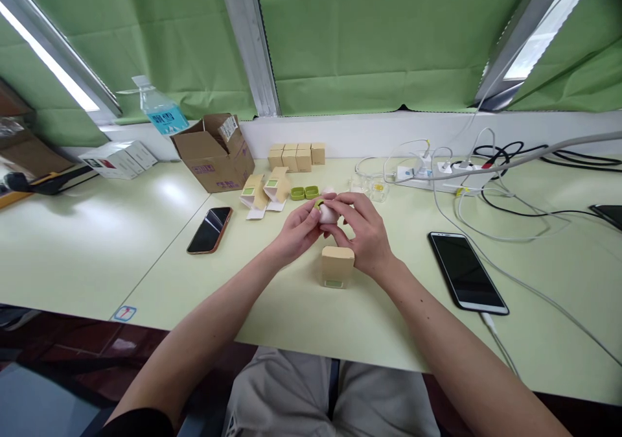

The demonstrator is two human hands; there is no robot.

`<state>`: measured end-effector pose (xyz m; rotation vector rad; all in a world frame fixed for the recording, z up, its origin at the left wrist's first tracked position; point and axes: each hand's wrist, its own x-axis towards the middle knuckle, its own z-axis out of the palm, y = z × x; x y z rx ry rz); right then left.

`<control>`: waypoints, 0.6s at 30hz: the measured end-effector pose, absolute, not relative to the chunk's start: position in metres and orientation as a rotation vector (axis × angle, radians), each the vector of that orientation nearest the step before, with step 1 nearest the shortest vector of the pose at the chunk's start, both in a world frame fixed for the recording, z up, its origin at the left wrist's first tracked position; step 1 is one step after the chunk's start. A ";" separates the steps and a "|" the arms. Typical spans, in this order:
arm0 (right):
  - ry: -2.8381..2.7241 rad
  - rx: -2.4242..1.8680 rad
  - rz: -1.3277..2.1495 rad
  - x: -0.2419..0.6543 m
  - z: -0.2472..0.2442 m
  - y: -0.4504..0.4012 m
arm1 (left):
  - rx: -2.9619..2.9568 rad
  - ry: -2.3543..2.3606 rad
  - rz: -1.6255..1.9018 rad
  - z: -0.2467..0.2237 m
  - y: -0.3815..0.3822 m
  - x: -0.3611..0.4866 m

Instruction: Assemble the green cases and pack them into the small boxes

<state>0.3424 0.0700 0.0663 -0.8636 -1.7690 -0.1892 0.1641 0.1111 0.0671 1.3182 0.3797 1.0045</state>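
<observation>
Between the fingertips of both hands is a small white rounded object (328, 215) with a green part at its upper left; its exact kind does not show. My left hand (296, 231) grips it from the left with thumb and fingers. From the right, my right hand (365, 233) pinches it, hiding that side. Just below the hands, a small beige box (337, 268) stands on the table, close to my right hand. Beyond the fingers sit two small open green containers (304, 193). Left of them are two opened beige boxes (265, 194) with flaps out.
Several beige boxes (296, 157) stand in a row by the wall. A cardboard carton (216, 161) and a bottle (165, 111) are at back left. Phones lie left (210, 231) and right (467, 271). Clear plastic pieces (378, 189) lie near a power strip (451, 176) with cables.
</observation>
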 end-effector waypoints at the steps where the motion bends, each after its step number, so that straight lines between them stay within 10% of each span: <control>1: -1.769 -0.883 -0.186 0.342 0.066 0.070 | 1.296 0.371 0.996 0.068 0.111 0.164; 18: -1.834 -0.986 -0.437 0.336 0.070 0.063 | 1.260 0.441 1.019 0.068 0.104 0.170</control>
